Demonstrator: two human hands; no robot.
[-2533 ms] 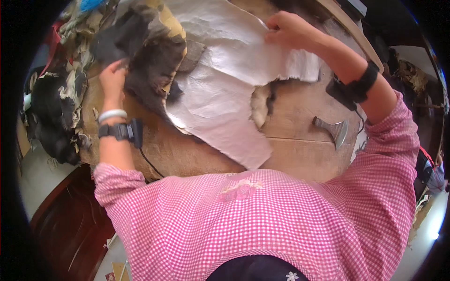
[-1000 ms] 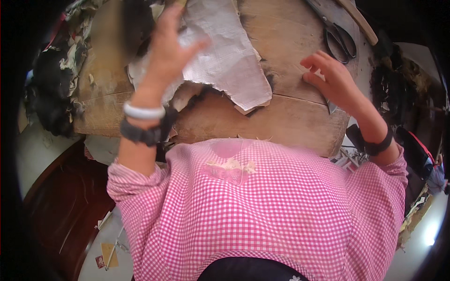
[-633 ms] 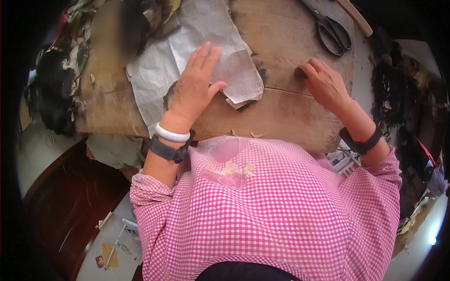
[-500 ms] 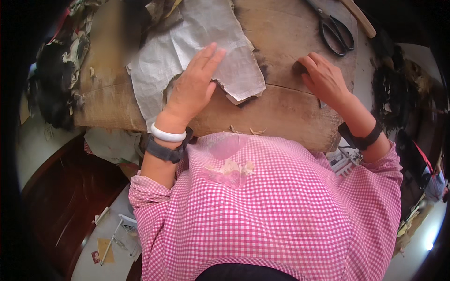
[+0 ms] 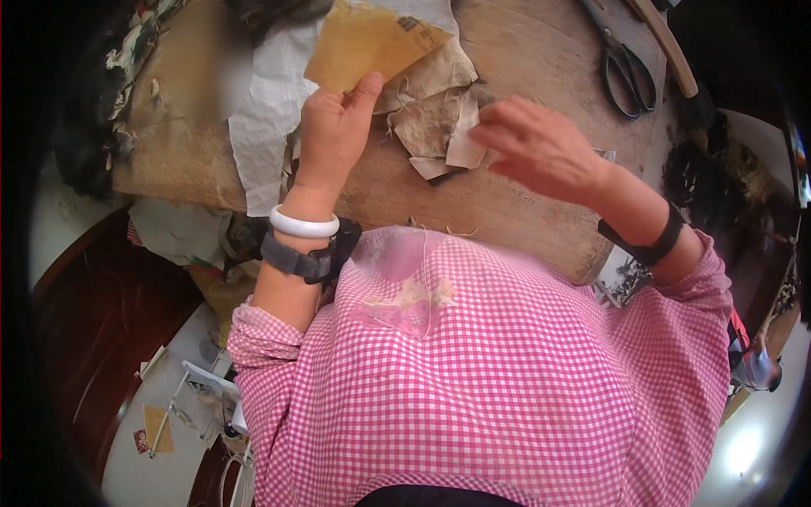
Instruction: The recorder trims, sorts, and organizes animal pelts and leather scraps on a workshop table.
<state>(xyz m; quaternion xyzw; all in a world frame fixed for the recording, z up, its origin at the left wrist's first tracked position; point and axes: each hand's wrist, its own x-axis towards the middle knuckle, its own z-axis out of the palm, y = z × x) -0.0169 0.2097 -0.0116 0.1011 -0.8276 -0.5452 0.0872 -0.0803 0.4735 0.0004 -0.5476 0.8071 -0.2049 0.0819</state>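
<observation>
My left hand point(image 5: 334, 127) is closed on a stiff yellow-brown paper sheet point(image 5: 363, 51) bearing a small dark printed mark. Its thumb presses on the near edge. Under and beside that sheet lie wrinkled tan scraps point(image 5: 427, 118), like thin hide or old paper, with ragged edges. A crumpled white woven sheet point(image 5: 262, 127) spreads to the left, partly behind my left hand. Just right of the scraps hovers my right hand point(image 5: 541, 152), its fingers loosely stretched, a little blurred and holding nothing I can see.
The worn wooden board point(image 5: 541, 228) fills the work area. Black-handled scissors point(image 5: 629, 80) lie at its far right beside a wooden handle point(image 5: 667, 46). Dark, ragged furry material point(image 5: 84, 160) hangs along the left edge. A blurred dark upright shape stands at the upper left.
My left hand, earlier open over the white sheet, now grips the yellow-brown sheet. The tan scraps have come into sight where the white sheet lay. My right hand has moved left.
</observation>
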